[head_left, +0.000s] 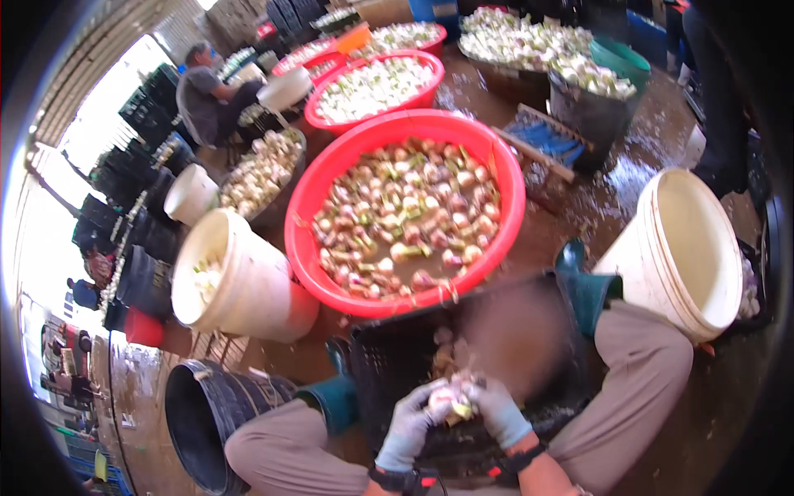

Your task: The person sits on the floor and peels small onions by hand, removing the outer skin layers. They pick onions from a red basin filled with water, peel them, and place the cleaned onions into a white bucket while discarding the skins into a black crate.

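Observation:
My left hand (408, 424), in a pale glove, is closed round one side of a pinkish-white bulb (449, 400) with a bit of green stem; garlic or onion, I cannot tell. My right hand (503, 413), gloved the same way, grips its other side, fingertips together at the top. Both hands are over the near part of a black plastic crate (389, 360) between my knees. Several brownish bulbs (444, 354) lie in the crate, just beyond my hands. A blurred patch hides part of the crate's right side.
Past the crate stands a red tub (302, 248) of bulbs in water. A white bucket (258, 273) and a dark bucket (240, 405) flank my left, another white bucket (649, 240) my right. Farther back are red tubs (332, 124) of pale bulbs and a seated person (211, 99).

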{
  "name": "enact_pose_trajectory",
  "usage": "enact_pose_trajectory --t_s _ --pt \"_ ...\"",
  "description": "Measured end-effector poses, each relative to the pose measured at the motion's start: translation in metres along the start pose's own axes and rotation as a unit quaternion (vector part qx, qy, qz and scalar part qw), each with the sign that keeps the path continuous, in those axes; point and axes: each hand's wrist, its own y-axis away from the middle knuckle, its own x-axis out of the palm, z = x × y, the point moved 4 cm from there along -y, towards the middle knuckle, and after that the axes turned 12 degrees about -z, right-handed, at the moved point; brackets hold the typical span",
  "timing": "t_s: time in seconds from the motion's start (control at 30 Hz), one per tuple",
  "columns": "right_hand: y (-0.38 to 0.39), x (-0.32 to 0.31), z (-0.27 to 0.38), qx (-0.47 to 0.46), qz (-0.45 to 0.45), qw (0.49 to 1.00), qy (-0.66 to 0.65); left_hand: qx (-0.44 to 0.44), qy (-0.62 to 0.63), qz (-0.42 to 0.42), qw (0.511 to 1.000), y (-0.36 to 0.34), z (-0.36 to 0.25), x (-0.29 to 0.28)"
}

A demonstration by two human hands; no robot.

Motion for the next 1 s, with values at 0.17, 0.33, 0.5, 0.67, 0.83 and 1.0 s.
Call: enact_pose_trajectory --t_s 0.17,0.33,0.5,0.67,0.83,1.0 --pt "0.005 0.014 0.013 -0.137 0.016 0.982 0.127 -0.052 0.035 0.038 0.997 -0.005 0.016 -0.003" --pt "-0.011 -0.015 0.029 -0.107 -0.198 0.97 0.093 -0.053 0.172 0.072 0.981 0.008 0.004 0.004" --pt "0.023 0.002 0.051 -0.419 -0.143 0.779 0.445 -0.011 0.306 0.055 0.95 0.013 -0.008 -0.01" --pt "0.052 0.033 0.06 -0.297 0.002 0.905 0.303 0.064 0.206 -0.02 0.976 0.012 -0.005 -0.006" --pt "0.046 0.025 0.057 -0.247 -0.029 0.893 0.376 0.042 0.161 0.007 0.986 0.009 0.003 -0.001" --pt "0.017 0.009 0.028 -0.134 0.014 0.986 0.098 0.024 0.229 0.016 0.973 0.009 -0.003 0.01"
